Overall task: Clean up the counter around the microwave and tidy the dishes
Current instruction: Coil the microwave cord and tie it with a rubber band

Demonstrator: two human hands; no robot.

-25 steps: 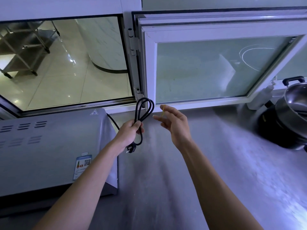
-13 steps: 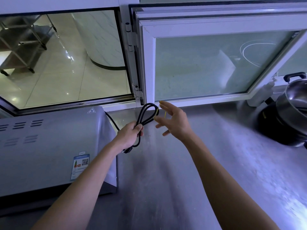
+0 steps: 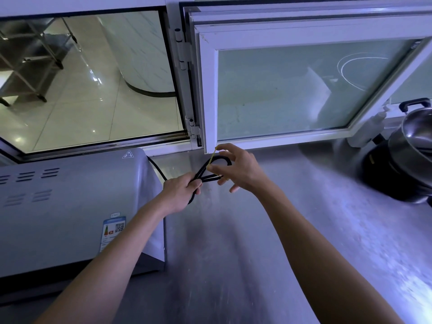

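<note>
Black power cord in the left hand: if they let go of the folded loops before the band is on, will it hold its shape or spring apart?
Likely springs open: the black cord bows into rounded loops, so it looks springy. The left hand pinches the bundle; the right hand stretches a thin yellow rubber band at the loop end. It probably won't roll.

The microwave point(image 3: 70, 206) bears a hot-surface warning triangle point(image 3: 127, 154) and a QR-code label point(image 3: 113, 230).

Dim, bluish light; glare on the counter point(image 3: 385, 242) at right; wide-angle edge distortion.
</note>
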